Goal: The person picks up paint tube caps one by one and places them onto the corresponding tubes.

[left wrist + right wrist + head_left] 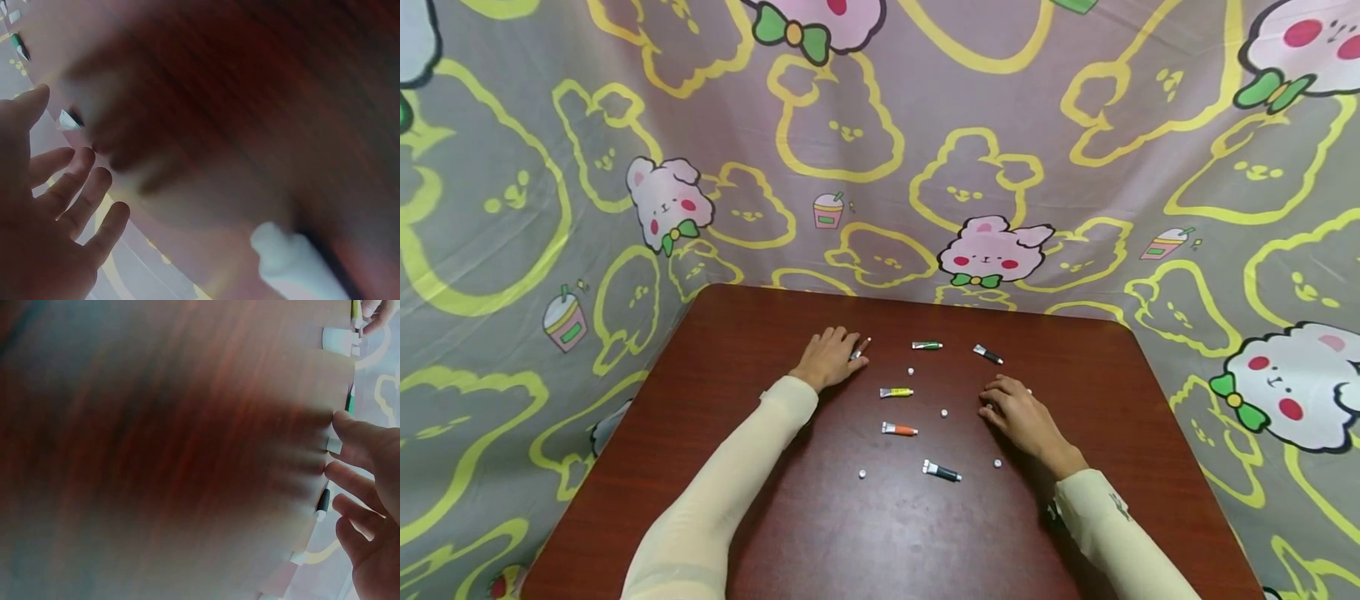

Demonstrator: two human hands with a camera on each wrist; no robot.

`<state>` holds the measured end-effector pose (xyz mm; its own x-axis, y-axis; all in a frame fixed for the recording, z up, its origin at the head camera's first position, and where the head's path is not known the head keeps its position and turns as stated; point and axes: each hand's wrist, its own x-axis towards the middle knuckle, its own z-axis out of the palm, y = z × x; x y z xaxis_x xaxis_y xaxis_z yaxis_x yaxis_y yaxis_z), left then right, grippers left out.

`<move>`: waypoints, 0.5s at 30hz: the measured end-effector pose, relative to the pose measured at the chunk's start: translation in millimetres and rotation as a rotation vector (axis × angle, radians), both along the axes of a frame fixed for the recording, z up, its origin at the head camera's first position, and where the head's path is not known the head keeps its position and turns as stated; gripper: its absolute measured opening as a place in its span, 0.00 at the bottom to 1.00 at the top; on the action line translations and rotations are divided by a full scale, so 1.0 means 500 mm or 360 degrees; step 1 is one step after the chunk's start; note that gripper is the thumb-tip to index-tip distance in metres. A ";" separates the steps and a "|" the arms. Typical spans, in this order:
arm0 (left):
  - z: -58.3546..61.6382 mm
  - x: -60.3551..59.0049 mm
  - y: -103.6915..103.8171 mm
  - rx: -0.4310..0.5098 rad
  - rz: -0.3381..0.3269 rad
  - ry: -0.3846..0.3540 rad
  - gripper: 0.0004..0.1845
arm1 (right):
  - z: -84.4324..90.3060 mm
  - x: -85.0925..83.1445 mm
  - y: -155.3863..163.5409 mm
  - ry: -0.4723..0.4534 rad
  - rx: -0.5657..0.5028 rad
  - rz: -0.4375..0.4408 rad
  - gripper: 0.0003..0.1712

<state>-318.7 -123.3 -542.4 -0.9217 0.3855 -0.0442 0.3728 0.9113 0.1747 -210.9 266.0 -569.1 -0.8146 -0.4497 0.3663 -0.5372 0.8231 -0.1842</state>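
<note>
My left hand (pixel 827 358) rests low at the table's far left, fingers spread. Beside its thumb lies a small paint tube (pixel 861 347) with a brownish body, partly hidden by the hand; the left wrist view has this tube (pixel 71 119) in the gap between thumb and forefinger. On the right side, my right hand (pixel 1021 417) reaches down with fingertips at the tabletop. A small white cap (pixel 990 407) sits between its thumb and forefinger. In the right wrist view the thumb and forefinger stand apart around this cap (pixel 334 445).
Between the hands lie a green tube (pixel 927 345), a yellow tube (pixel 896 392), an orange tube (pixel 899 430) and two dark tubes (pixel 988 355). Several white caps (pixel 944 413) are scattered among them. Patterned cloth (pixel 850 208) hangs around the brown table (pixel 820 533).
</note>
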 end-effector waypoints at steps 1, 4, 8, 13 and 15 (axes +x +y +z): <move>-0.002 -0.001 0.001 0.0002 0.0001 0.0008 0.34 | -0.001 0.000 0.000 0.0013 -0.0006 0.0004 0.14; -0.005 -0.004 0.003 0.0018 0.0004 0.0042 0.32 | -0.003 -0.001 -0.001 0.0062 -0.0022 0.0019 0.11; -0.010 -0.005 0.007 0.0026 0.0007 0.0080 0.28 | -0.007 -0.003 -0.002 0.0103 -0.0032 0.0017 0.09; -0.019 -0.008 0.016 0.0027 0.0027 0.0144 0.22 | -0.010 -0.004 -0.003 0.0099 -0.0043 0.0006 0.09; -0.023 -0.009 0.020 0.0039 0.0035 0.0178 0.20 | -0.010 -0.004 -0.002 0.0103 -0.0049 0.0002 0.10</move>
